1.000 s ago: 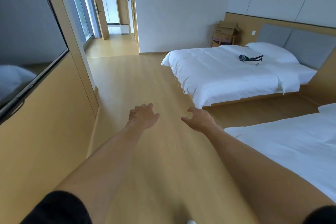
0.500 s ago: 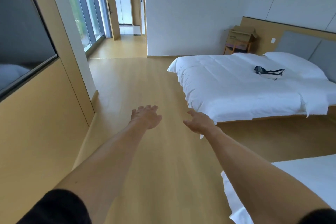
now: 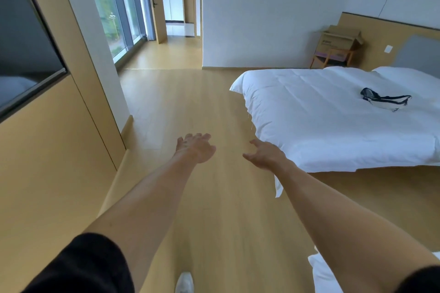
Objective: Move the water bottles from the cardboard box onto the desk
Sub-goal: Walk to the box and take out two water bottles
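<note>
Bare, both grips hang spread and empty over the wooden floor: left hand, right hand. The cardboard box sits well apart on a chair behind the bed; its contents are hidden. Floor lies open ahead beside the bed's edge.

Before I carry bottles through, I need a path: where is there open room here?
Bare floor runs between the wood-panelled wall and the far bed. Both hands, left hand and right hand, hold nothing. It narrows by the near bed.
</note>
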Available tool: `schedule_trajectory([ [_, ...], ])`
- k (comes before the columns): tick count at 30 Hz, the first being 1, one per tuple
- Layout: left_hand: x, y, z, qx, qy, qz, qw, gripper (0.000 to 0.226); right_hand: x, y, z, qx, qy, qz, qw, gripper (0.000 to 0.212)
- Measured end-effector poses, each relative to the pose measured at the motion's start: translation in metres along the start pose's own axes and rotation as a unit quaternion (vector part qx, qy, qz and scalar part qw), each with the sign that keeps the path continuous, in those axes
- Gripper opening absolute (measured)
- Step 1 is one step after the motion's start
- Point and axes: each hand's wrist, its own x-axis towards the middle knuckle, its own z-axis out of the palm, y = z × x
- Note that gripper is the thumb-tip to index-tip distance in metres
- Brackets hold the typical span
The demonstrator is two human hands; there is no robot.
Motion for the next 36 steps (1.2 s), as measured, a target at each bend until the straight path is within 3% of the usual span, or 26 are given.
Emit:
schedule_trajectory([
  [12, 0.215, -0.077, -0.048, 0.004, -0.016, 0.031, 0.999, 0.058, 0.208, -0.091, -0.017, -0.015, -0.018, 0.03, 0.999, 0.067],
  [21, 0.345, -0.103, -0.082, 0.015, -0.018, 0.036, 0.999, 0.057, 0.337, -0.12, -0.031, -0.02, -0.012, 0.037, 0.999, 0.065],
  [36, 0.584, -0.116, -0.129, 0.001, -0.032, -0.04, 0.999, 0.06, 0.598, -0.147, -0.061, -0.029, -0.05, -0.007, 0.998, 0.065],
])
